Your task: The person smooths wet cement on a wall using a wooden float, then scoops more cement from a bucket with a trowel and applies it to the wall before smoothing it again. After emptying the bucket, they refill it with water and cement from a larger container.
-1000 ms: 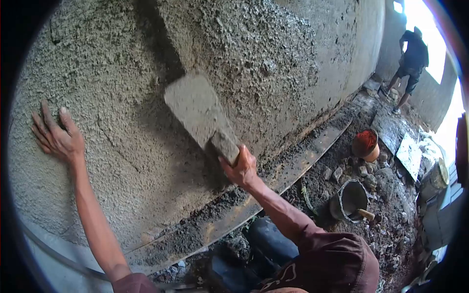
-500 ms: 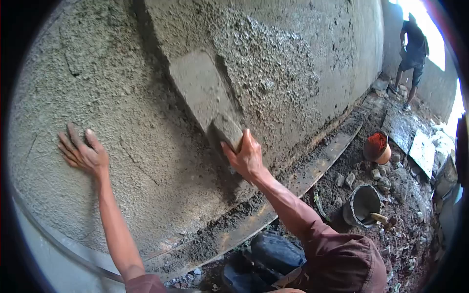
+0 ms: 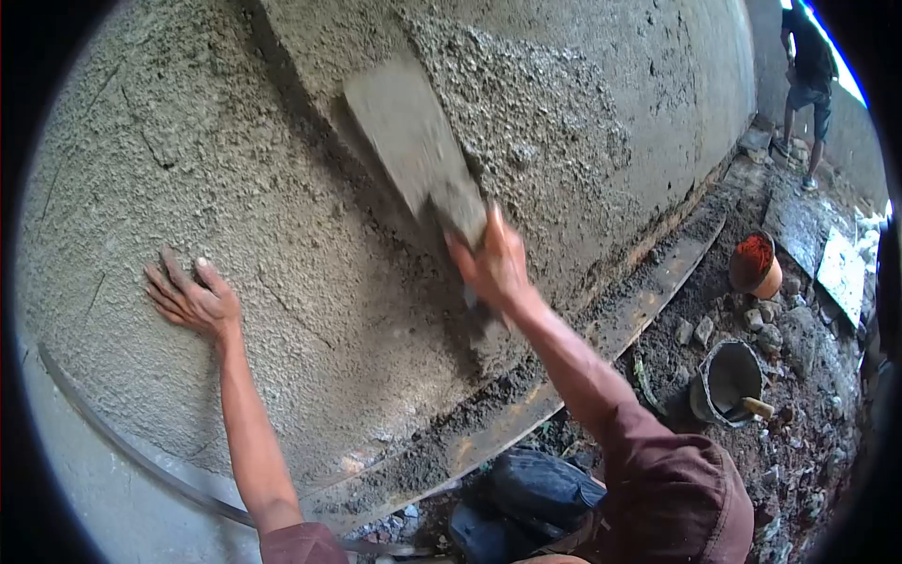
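My right hand (image 3: 498,263) is closed around the block handle of a long flat plastering float (image 3: 409,132). The float's blade lies against a wall of wet grey mortar (image 3: 526,113), slanting up and left from my hand; slight blur shows on the hand. Lumpy, rough mortar sits to the right of the blade, and a raised edge of the mortar layer runs along its left. My left hand (image 3: 195,299) rests on the rough plaster at the left with fingers spread, holding nothing.
A long board (image 3: 648,301) strewn with fallen mortar lies along the wall's foot. On the rubble floor stand a dark bucket (image 3: 728,376) with a tool handle in it and an orange bucket (image 3: 766,280) with reddish contents. Another person (image 3: 810,80) stands at the far right.
The float and my right hand have slid a little up the wall. My left hand keeps its place on the plaster. The whole view has shifted slightly.
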The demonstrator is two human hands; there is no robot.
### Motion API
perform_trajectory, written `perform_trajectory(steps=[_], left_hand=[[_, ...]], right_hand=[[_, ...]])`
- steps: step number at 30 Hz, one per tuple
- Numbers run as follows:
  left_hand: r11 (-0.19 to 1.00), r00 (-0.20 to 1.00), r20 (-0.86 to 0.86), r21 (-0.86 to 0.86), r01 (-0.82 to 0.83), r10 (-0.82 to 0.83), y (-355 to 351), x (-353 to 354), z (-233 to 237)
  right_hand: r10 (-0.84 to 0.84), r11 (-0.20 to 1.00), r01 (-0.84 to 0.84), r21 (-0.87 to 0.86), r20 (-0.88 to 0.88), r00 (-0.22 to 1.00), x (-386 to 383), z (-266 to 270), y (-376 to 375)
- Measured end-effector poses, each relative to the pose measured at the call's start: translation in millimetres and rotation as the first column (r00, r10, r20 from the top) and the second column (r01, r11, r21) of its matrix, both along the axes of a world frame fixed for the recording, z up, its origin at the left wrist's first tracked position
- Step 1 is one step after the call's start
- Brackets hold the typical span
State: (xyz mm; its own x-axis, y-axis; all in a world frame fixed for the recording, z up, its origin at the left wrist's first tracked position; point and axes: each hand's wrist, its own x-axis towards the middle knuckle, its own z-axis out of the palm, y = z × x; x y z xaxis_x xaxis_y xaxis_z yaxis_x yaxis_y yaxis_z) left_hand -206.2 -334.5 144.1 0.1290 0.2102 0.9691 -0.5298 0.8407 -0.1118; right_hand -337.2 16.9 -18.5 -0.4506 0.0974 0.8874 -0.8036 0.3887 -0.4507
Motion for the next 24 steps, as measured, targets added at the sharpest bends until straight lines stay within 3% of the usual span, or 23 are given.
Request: perform_trajectory(steps=[3,6,7,9,11,14,16,17,19,21,23,24], left_hand=[[0.999,0.999,-0.001,-0.009,0.046,-0.046,-6,-1,1],[1.000,1.000,-0.007,-0.016,0.019,-0.019,-7,-5,0],[1.000,1.000,0.001,0.005,0.001,-0.001,-5,-3,-1],[1.000,1.000,-0.007,0.017,-0.009,0.009,-5,-2,1],[1.000,1.000,0.007,-0.016,0.012,-0.012,-8,-2,3],[1.000,1.000,0.014,-0.005,0.023,-0.023,-7,-2,1],[1.000,1.000,0.014,0.017,0.009,-0.010,-6,0,0],[0.999,1.000,0.010,0.031,0.007,-0.007,-3,-2,1],[1.000,1.000,0.015,0.008,0.010,-0.010,-7,-6,5],[1.000,1.000,0.025,0.005,0.010,-0.010,-9,-4,-4],[1.000,1.000,0.018,0.004,0.005,-0.005,-9,-4,-2],[1.000,1.000,0.002,0.003,0.004,-0.004,-8,-6,2]], right_hand=[[0.070,0.997,-0.069,-0.020,0.048,0.996,-11,131,18],[-0.032,0.998,0.034,-0.045,0.029,0.999,-7,156,26],[0.117,0.992,-0.108,-0.061,0.184,0.976,1,147,31],[0.044,0.999,-0.047,0.009,0.191,0.981,-2,73,17],[-0.042,0.999,0.042,-0.008,0.005,0.999,-3,-15,6],[0.006,1.000,-0.006,0.000,0.122,0.993,-10,1,16],[0.074,0.997,-0.072,-0.025,0.080,0.994,-20,81,36],[0.022,0.999,-0.021,-0.024,0.037,0.999,-28,122,45],[-0.043,0.999,0.043,-0.029,-0.002,0.999,-32,154,54],[0.008,0.998,0.000,-0.056,0.141,0.990,-28,155,60],[0.081,0.997,-0.076,-0.031,0.264,0.961,-11,99,57],[-0.064,0.997,0.066,-0.044,0.060,0.996,-24,41,44]])
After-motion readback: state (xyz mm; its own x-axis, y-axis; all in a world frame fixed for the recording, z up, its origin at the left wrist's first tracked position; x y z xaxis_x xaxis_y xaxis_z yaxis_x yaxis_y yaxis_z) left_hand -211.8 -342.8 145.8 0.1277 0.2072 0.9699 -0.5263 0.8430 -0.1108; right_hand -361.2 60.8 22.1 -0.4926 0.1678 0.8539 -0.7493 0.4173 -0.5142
